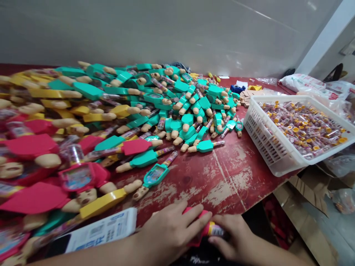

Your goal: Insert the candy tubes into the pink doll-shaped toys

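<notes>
Red toy w/ tube (pixel 206 229) held betw. L hand (pixel 170 232) & R hand (pixel 233 232), near table edge

White printed card (pixel 102 229) is seen far left, toy pile (pixel 155 111) behind on worn red table (pixel 210 184); toy is pinched by fingers of both hands, closed around it; white plastic crate (pixel 266 144) of capped tubes is placed right.

The only view comes from a camera worn on the person's head, facing forward and down across a red surface (pixel 210 177) toward a grey wall (pixel 166 33), and slightly rolled. The left hand (pixel 172 232) and right hand (pixel 230 232), around a red toy tube (pixel 203 227), sit nearest along the bottom edge. A heap of toys (pixel 138 111) fills the left, and a white plastic basket (pixel 273 136) stands right.
</notes>
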{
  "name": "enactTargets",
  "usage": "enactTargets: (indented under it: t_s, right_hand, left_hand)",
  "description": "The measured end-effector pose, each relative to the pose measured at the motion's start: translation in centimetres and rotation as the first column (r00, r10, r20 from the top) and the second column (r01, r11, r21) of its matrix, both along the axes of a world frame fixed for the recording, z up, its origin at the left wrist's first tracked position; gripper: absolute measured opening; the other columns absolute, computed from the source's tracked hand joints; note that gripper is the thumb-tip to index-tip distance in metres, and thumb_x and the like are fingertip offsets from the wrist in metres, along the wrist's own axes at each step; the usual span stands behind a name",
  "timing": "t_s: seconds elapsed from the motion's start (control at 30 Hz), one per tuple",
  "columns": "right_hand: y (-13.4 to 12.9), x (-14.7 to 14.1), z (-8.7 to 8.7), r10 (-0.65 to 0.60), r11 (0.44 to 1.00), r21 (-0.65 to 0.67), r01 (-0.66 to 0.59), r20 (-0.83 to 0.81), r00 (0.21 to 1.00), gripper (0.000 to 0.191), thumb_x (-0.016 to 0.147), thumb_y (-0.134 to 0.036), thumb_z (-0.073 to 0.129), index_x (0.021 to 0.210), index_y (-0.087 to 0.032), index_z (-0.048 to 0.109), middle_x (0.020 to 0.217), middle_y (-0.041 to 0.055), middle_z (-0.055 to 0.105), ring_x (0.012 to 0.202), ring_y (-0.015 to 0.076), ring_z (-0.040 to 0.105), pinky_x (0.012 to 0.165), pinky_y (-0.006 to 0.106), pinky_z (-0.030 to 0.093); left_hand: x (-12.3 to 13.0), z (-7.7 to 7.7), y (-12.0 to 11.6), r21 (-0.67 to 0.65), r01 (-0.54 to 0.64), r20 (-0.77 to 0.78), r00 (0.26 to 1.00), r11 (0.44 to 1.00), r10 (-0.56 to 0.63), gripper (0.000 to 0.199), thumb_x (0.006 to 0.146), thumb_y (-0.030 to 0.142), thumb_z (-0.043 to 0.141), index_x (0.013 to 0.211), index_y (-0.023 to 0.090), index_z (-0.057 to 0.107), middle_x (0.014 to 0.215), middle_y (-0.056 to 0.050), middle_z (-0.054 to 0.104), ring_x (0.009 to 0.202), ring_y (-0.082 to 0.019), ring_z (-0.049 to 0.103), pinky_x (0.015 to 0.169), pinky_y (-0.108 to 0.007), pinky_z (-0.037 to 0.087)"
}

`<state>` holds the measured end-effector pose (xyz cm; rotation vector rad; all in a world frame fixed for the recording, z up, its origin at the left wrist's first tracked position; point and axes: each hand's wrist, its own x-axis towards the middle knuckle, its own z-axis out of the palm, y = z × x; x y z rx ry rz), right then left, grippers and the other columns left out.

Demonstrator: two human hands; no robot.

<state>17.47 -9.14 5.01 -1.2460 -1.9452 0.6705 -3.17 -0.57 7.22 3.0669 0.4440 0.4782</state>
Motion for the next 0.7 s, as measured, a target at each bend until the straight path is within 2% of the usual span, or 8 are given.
enactTargets:
  t_s: [0.13, 0.27, 0.37, 0.47, 0.5, 0.57, 0.63, 0.7]
  right_hand:
    - [0.0, -0.2, 0.3, -0.086, 0.974, 0.218, 0.063, 0.099, 0.991, 0.034, 0.091, -0.035, 0.044, 0.108, -0.010, 0.059, 0.068, 0.0089, 0.066, 0.054, 0.0159, 0.058, 0.051, 0.024, 0.046]
    - [0.9, 0.2, 1.8, 0.040, 0.973, -0.222, -0.068, -0.131, 0.991, 0.031, 0.087, -0.040, 0.051, 0.093, -0.014, 0.066, 0.065, 0.0032, 0.061, 0.053, 0.0116, 0.051, 0.052, 0.022, 0.042]
    - [1.5, -0.3, 1.0, -0.156, 0.816, -0.564, -0.122, -0.418, 0.895, 0.048, 0.079, -0.058, 0.056, 0.083, -0.012, 0.069, 0.056, -0.0011, 0.050, 0.048, 0.0079, 0.039, 0.046, 0.020, 0.033]
    - [1.6, -0.7, -0.8, -0.278, 0.635, -0.742, -0.213, -0.477, 0.834, 0.065, 0.075, -0.071, 0.053, 0.082, -0.009, 0.069, 0.047, -0.0047, 0.039, 0.040, 0.0057, 0.028, 0.039, 0.020, 0.024]
    - [1.7, -0.7, -1.2, -0.243, 0.655, -0.733, -0.186, -0.437, 0.866, 0.064, 0.079, -0.069, 0.049, 0.081, -0.008, 0.069, 0.047, -0.0043, 0.040, 0.040, 0.0060, 0.029, 0.039, 0.021, 0.024]
    - [1.8, -0.2, -1.4, -0.122, 0.866, -0.499, -0.016, -0.242, 0.963, 0.056, 0.088, -0.058, 0.044, 0.084, -0.008, 0.068, 0.053, -0.0002, 0.051, 0.044, 0.0085, 0.039, 0.043, 0.022, 0.029]
    - [2.1, 0.5, -1.1, -0.070, 0.997, 0.028, 0.067, 0.119, 0.990, 0.043, 0.094, -0.045, 0.043, 0.095, -0.008, 0.066, 0.062, 0.0039, 0.060, 0.050, 0.0117, 0.046, 0.047, 0.025, 0.031]
    - [2.5, 1.1, -0.9, -0.117, 0.914, 0.400, -0.065, 0.414, 0.903, 0.032, 0.094, -0.036, 0.046, 0.103, -0.010, 0.062, 0.062, 0.0036, 0.061, 0.051, 0.0146, 0.048, 0.046, 0.028, 0.030]
  left_hand:
    - [0.1, 1.1, -0.4, 0.079, -0.076, 0.036, 0.997, 0.994, 0.073, 0.035, 0.090, 0.018, 0.039, 0.124, 0.022, 0.049, 0.103, -0.006, 0.064, 0.078, -0.023, 0.057, 0.065, -0.036, 0.050]
    - [0.2, 1.5, -0.4, 0.092, -0.069, 0.076, 0.995, 0.993, 0.062, 0.039, 0.091, 0.016, 0.028, 0.123, 0.018, 0.050, 0.103, -0.009, 0.062, 0.079, -0.024, 0.056, 0.065, -0.037, 0.050]
    - [0.2, 1.0, 0.5, 0.139, -0.038, 0.114, 0.993, 0.990, 0.022, 0.038, 0.090, 0.011, 0.028, 0.118, 0.016, 0.052, 0.098, -0.008, 0.063, 0.069, -0.023, 0.053, 0.054, -0.036, 0.045]
    - [0.1, 0.0, 1.8, 0.130, 0.068, 0.010, 0.998, 0.989, -0.070, 0.033, 0.090, 0.014, 0.035, 0.117, 0.016, 0.053, 0.095, -0.007, 0.064, 0.066, -0.022, 0.055, 0.053, -0.035, 0.045]
    - [0.0, -0.4, 2.3, 0.085, 0.087, -0.037, 0.996, 0.993, -0.084, 0.032, 0.090, 0.020, 0.042, 0.120, 0.018, 0.053, 0.098, -0.007, 0.065, 0.069, -0.022, 0.057, 0.056, -0.035, 0.047]
    - [-0.2, -1.0, 3.4, -0.142, 0.013, -0.129, 0.991, 0.990, -0.032, 0.050, 0.084, 0.038, 0.060, 0.130, 0.023, 0.046, 0.112, -0.009, 0.063, 0.084, -0.027, 0.061, 0.068, -0.038, 0.051]
    - [-0.3, -1.6, 4.6, -0.530, -0.192, -0.234, 0.969, 0.826, 0.075, 0.081, 0.070, 0.055, 0.070, 0.138, 0.026, 0.035, 0.129, -0.011, 0.055, 0.106, -0.032, 0.056, 0.085, -0.043, 0.048]
    - [-0.3, -2.1, 5.4, -0.847, -0.352, -0.379, 0.925, 0.398, 0.013, 0.089, 0.062, 0.067, 0.065, 0.134, 0.023, 0.040, 0.128, -0.012, 0.055, 0.106, -0.032, 0.055, 0.084, -0.041, 0.048]
